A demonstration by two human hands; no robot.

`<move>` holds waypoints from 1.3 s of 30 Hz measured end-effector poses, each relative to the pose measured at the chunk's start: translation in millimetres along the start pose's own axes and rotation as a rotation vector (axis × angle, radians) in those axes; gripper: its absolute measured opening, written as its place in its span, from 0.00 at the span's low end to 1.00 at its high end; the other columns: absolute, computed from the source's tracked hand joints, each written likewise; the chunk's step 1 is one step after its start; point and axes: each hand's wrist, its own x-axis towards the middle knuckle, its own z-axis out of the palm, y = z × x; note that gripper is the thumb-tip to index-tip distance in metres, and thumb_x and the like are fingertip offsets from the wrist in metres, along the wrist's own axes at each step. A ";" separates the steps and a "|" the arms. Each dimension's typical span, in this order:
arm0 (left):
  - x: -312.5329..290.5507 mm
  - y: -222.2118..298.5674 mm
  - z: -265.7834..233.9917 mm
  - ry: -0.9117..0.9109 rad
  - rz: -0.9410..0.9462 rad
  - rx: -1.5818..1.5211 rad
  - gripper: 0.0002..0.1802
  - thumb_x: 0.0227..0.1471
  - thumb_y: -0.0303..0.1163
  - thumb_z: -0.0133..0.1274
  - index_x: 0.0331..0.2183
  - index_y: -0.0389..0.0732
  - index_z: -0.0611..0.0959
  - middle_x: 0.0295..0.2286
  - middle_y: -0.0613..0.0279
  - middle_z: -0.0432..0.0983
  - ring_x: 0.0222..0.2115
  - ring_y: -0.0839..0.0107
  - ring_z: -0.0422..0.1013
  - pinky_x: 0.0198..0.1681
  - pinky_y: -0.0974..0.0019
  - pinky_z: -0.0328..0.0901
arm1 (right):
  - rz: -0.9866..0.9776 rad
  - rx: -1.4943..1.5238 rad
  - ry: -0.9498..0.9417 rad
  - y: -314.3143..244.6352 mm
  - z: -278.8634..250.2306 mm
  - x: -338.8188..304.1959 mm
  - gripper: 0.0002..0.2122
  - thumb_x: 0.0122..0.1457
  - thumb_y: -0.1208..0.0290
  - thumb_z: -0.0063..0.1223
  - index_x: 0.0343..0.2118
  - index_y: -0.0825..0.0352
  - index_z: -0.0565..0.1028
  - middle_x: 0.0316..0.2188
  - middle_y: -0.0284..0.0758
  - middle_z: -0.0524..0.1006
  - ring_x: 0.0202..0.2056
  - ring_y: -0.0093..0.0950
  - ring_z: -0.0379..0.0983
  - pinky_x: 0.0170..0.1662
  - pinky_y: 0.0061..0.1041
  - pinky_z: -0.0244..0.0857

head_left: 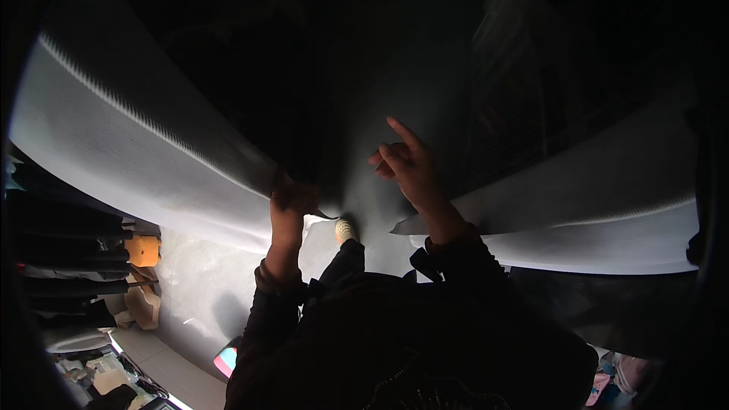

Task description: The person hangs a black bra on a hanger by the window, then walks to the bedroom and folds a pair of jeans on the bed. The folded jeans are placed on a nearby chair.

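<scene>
Two long grey-white fabric panels hang to either side of a dark gap, like a parted curtain. The left panel point(152, 175) has a zigzag-textured band along its length and narrows toward my left hand point(291, 209). That hand is closed on the panel's inner end; its fingertips are in deep shadow. My right hand point(406, 165) is raised at the gap, index finger stretched out and the other fingers bent apart, with nothing in it. Below its wrist lies the pointed inner corner of the right panel point(585, 239).
Beyond the gap it is nearly black. One foot in a pale patterned shoe point(345, 231) stands on the light grey floor point(201, 281). At the left are dark hanging clothes point(72, 258), an orange object point(143, 250) and a cluttered surface point(106, 376). Colourful items point(611, 380) lie at lower right.
</scene>
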 end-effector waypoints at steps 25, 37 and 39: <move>542.9 -8.9 58.6 0.019 -0.553 -0.241 0.21 0.52 0.29 0.49 0.48 0.38 0.68 0.28 0.53 0.75 0.23 0.72 0.70 0.21 0.71 0.65 | 0.177 0.034 0.222 13.8 -220.4 501.1 0.17 0.57 0.72 0.46 0.49 0.72 0.67 0.24 0.37 0.77 0.20 0.20 0.71 0.23 0.17 0.65; 872.5 -31.3 146.4 -0.065 -0.793 0.029 0.24 0.49 0.25 0.47 0.50 0.34 0.67 0.26 0.48 0.75 0.17 0.72 0.68 0.20 0.70 0.65 | 0.156 0.013 0.075 -43.9 -301.1 860.4 0.14 0.55 0.75 0.46 0.45 0.74 0.70 0.25 0.37 0.77 0.23 0.21 0.72 0.27 0.17 0.67; 947.5 -32.5 160.5 -0.051 -0.681 0.064 0.24 0.49 0.25 0.46 0.50 0.34 0.67 0.26 0.47 0.75 0.17 0.72 0.68 0.19 0.71 0.65 | 0.107 0.033 0.116 -51.1 -317.5 927.7 0.13 0.56 0.75 0.46 0.44 0.72 0.71 0.25 0.38 0.77 0.23 0.21 0.72 0.27 0.17 0.67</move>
